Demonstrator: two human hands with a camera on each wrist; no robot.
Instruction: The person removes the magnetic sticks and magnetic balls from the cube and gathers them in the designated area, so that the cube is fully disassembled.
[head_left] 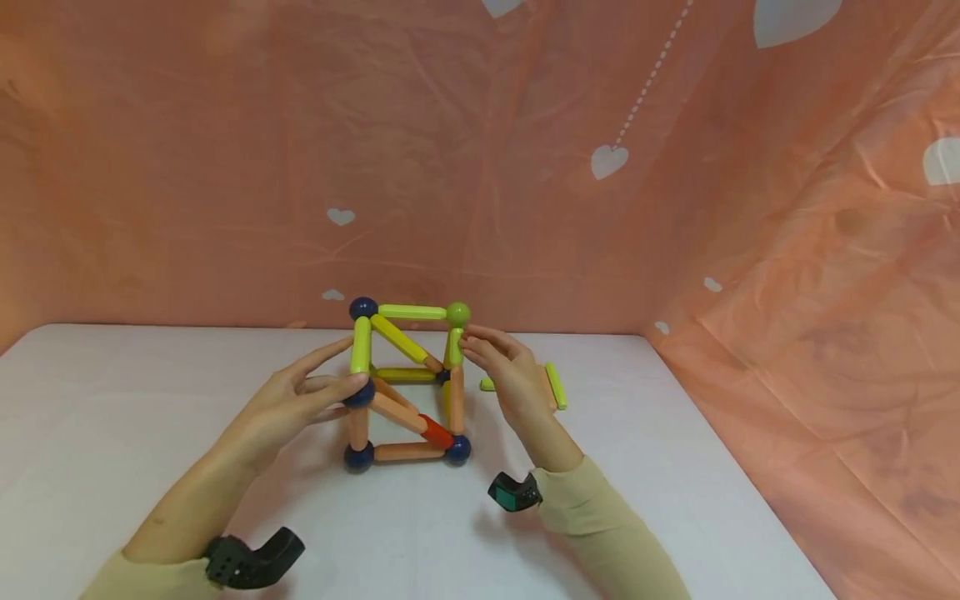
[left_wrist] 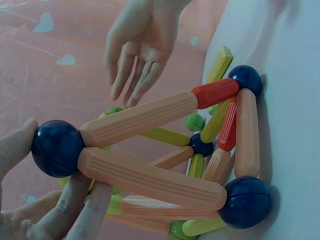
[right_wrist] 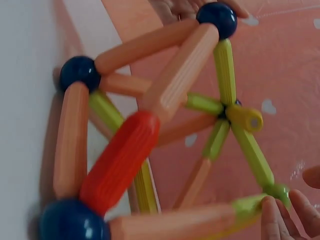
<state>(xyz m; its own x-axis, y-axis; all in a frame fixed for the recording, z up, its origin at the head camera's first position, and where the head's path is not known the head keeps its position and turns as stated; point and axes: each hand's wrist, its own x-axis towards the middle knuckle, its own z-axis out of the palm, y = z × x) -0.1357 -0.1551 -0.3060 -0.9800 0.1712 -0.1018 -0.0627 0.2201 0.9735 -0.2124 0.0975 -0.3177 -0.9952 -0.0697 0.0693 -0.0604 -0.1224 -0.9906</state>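
Note:
A frame of ribbed rods and balls, likely magnetic, stands upright on the white table. My left hand [head_left: 281,408] pinches the dark blue ball [left_wrist: 57,148] at its near left upper corner, thumb and fingers on opposite sides. From that ball, peach rods [left_wrist: 150,179] slope down to the lower balls, one ending in a red rod [head_left: 437,432]. My right hand [head_left: 517,383] is at the far right upper corner, fingers extended loosely. Its fingertips are right at the green ball [right_wrist: 277,194] and the light green rod [head_left: 456,346] beneath. A yellow rod [head_left: 401,340] slants across the back.
Behind my right hand, a light green rod [head_left: 556,385] and a few more pieces lie on the table [head_left: 637,467]. A pink cloth [head_left: 480,167] with white hearts hangs along the back and right. Each wrist carries a dark device [head_left: 255,560].

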